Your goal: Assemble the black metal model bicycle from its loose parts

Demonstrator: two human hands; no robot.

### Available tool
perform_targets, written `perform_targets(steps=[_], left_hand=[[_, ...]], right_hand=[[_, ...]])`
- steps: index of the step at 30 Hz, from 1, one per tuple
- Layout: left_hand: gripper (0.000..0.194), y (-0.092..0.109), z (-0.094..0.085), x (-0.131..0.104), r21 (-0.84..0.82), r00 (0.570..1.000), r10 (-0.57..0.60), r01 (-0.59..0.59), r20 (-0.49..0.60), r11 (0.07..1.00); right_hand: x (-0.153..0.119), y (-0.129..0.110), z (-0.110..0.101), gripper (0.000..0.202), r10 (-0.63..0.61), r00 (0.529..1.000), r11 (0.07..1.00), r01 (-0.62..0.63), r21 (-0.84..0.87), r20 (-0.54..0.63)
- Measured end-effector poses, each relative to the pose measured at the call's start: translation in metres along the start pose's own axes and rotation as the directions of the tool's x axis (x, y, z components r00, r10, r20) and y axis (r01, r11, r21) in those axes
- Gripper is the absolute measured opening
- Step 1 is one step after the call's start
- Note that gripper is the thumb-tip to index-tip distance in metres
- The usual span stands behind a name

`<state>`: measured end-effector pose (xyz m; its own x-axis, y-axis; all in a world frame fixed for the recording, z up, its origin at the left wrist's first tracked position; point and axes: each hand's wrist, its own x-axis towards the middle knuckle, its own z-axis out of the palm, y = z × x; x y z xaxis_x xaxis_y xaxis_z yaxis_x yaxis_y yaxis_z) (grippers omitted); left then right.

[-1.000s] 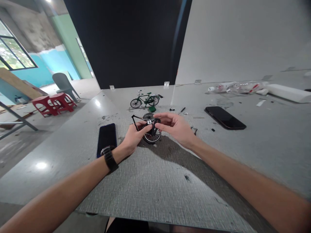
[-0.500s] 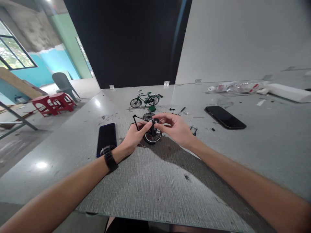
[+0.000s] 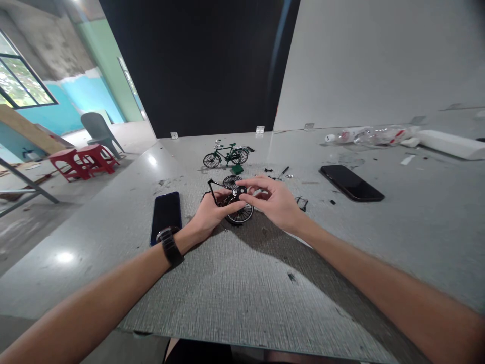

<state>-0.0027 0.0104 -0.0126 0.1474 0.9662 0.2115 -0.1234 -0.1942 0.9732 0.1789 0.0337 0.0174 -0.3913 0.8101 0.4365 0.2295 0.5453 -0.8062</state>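
My left hand grips a small black bicycle frame, its fingers behind the frame and its thumb stretched across the front. A spoked wheel sits at the frame's lower right, partly behind the left thumb. My right hand pinches a small round black part between thumb and fingers, against the frame. Another spoked wheel lies just beyond the hands. Further back stands a green model bicycle, with a small green piece in front of it.
A phone lies by my left wrist and another phone at the right. Small loose parts are right of my right hand. Plastic bottles and a white box lie at the back right.
My left thumb has moved down and right, off the round part, and now lies lower across the wheel. The round part has shifted slightly left and turned, showing a lighter face.
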Motion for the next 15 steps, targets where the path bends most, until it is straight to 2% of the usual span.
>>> perform_targets(steps=[5, 10, 15], left_hand=[[0.026, -0.0003, -0.0016, -0.0005, 0.037, 1.000, 0.002, -0.002, 0.007, 0.999], [0.025, -0.0020, -0.0025, 0.0000, 0.007, 1.000, -0.001, 0.001, 0.005, 1.000], [0.027, -0.0005, -0.0018, -0.0003, 0.043, 1.000, 0.001, -0.001, 0.003, 0.999]], right_hand=[[-0.0012, -0.0009, -0.0007, 0.031, -0.005, 1.000, 1.000, 0.005, -0.012, -0.004], [-0.0026, -0.0022, -0.0005, 0.032, -0.008, 0.999, 1.000, 0.008, 0.000, -0.035], [-0.0030, -0.0034, -0.0004, 0.028, -0.036, 0.999, 0.999, 0.036, -0.012, -0.014]])
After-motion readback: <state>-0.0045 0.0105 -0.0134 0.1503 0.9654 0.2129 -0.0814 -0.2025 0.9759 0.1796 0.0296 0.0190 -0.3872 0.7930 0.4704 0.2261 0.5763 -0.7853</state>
